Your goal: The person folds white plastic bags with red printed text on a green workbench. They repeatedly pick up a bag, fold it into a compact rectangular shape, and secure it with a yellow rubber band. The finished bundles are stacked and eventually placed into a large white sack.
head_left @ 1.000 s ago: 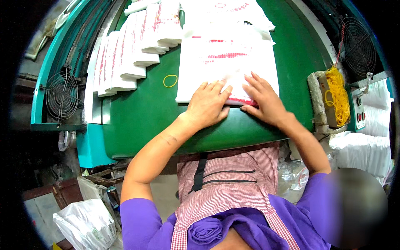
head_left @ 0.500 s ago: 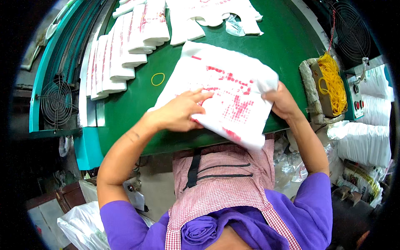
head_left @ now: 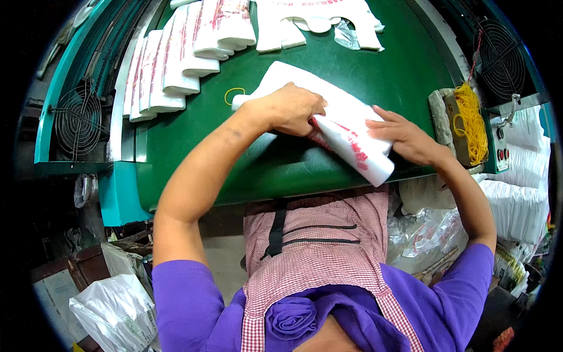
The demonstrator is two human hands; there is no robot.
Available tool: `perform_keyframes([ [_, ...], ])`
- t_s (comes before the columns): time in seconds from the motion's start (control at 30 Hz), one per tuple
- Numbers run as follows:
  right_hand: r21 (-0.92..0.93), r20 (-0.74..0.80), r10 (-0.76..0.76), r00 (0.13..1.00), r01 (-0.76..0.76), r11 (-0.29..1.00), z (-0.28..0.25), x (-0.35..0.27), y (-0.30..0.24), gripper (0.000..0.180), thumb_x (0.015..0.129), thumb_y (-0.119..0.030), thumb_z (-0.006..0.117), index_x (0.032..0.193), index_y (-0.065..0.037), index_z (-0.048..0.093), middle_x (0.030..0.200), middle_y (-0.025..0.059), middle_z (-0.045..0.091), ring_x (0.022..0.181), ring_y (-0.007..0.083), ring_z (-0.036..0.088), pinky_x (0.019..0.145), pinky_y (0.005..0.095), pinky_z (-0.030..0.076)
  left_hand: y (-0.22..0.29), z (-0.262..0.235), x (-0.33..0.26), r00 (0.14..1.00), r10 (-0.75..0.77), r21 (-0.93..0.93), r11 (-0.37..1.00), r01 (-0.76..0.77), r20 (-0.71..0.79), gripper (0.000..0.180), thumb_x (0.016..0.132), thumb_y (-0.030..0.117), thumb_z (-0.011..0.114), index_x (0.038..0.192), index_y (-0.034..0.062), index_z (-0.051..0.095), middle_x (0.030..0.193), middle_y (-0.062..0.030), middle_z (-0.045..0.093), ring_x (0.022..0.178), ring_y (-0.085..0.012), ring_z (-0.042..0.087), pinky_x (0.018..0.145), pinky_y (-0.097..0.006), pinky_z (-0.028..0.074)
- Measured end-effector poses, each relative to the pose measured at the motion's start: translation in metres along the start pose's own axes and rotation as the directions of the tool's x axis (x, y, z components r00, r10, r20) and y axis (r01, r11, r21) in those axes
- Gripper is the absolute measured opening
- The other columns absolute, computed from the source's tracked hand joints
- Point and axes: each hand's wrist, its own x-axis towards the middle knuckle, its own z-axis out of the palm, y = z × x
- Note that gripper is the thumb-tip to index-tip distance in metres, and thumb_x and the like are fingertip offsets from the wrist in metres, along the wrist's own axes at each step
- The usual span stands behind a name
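A bundle of white plastic bags [head_left: 358, 138] with red print lies folded over on itself, at a slant, on the green work surface [head_left: 246, 167]. My left hand [head_left: 291, 108] grips its folded edge, with the thumb and fingers closed and partly hidden behind the back of the hand. On the bundle's right end rests my right hand [head_left: 404, 136], its fingers stretched out flat on the plastic. A single yellow rubber band [head_left: 234, 91] lies on the green surface just left of the bundle, near my left wrist.
Several rolled white bag bundles [head_left: 170, 64] overlap in a row at the far left. Unfolded bags [head_left: 316, 13] lie at the back, beside a scrap of clear plastic [head_left: 347, 36]. A box of yellow rubber bands [head_left: 471, 132] stands at the right edge, near a control box [head_left: 500, 149].
The bundle, spread flat before, is now folded over. My left hand moved up and right and closed on its edge; my right hand went from gripping the corner to lying flat on the bundle.
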Motion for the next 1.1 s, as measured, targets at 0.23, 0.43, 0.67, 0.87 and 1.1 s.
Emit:
perform_keyframes([
  [0.23,-0.483,-0.107,0.154,0.982,-0.187,0.856,0.055,-0.009,-0.097,0.063,0.075,-0.032,0.072,0.125,0.000,0.052,0.129,0.0215,0.051,0.125,0.0379,0.045,0.106,0.0469,0.033,0.071,0.043,-0.053,0.989,0.025,0.087,0.996,-0.012,-0.149,0.033,0.070,0.014,0.062,0.102,0.0055,0.060,0.094,-0.0174,0.064,0.084,-0.0362,0.062,0.075,-0.045,0.050],
  [0.43,0.107,-0.337,0.438,0.833,-0.429,0.897,0.034,0.006,-0.052,0.031,0.082,-0.027,0.069,0.095,0.000,0.063,0.075,0.0178,0.063,0.067,0.0291,0.063,0.060,0.0364,0.046,0.009,0.034,-0.058,0.912,-0.390,-0.118,0.919,0.376,-0.129,0.031,0.084,0.032,0.062,0.105,0.0096,0.059,0.080,-0.0172,0.064,0.074,-0.0345,0.063,0.067,-0.045,0.050],
  [0.67,0.289,-0.272,0.507,0.818,-0.433,0.853,0.032,0.027,-0.024,0.024,0.082,-0.018,0.069,0.098,-0.002,0.062,0.074,0.0067,0.062,0.065,0.0129,0.056,0.060,0.0288,0.046,0.005,0.049,-0.003,0.915,0.018,-0.032,0.999,-0.034,-0.404,0.063,0.077,0.054,0.064,0.122,0.0106,0.055,0.095,-0.0137,0.063,0.093,-0.0318,0.060,0.078,-0.043,0.049],
  [0.87,0.339,-0.199,0.250,0.948,-0.172,0.925,0.000,0.101,-0.062,0.036,0.081,-0.014,0.070,0.113,0.000,0.062,0.101,0.0120,0.066,0.093,0.0180,0.062,0.083,0.0308,0.050,0.051,0.070,-0.051,0.957,-0.177,-0.402,0.913,0.072,-0.231,0.045,0.076,0.032,0.065,0.107,0.0011,0.058,0.086,-0.0196,0.064,0.081,-0.0384,0.062,0.070,-0.045,0.050],
  [1.1,-0.373,-0.291,-0.080,0.953,-0.037,0.927,0.086,0.268,-0.062,0.022,0.084,-0.014,0.067,0.101,0.000,0.061,0.112,0.0097,0.060,0.091,0.0147,0.058,0.070,0.0308,0.051,0.086,0.136,-0.213,0.712,-0.695,-0.945,0.292,0.147,-0.104,0.036,0.081,0.009,0.065,0.115,0.0000,0.057,0.098,-0.0116,0.067,0.082,-0.0171,0.064,0.075,-0.030,0.051],
])
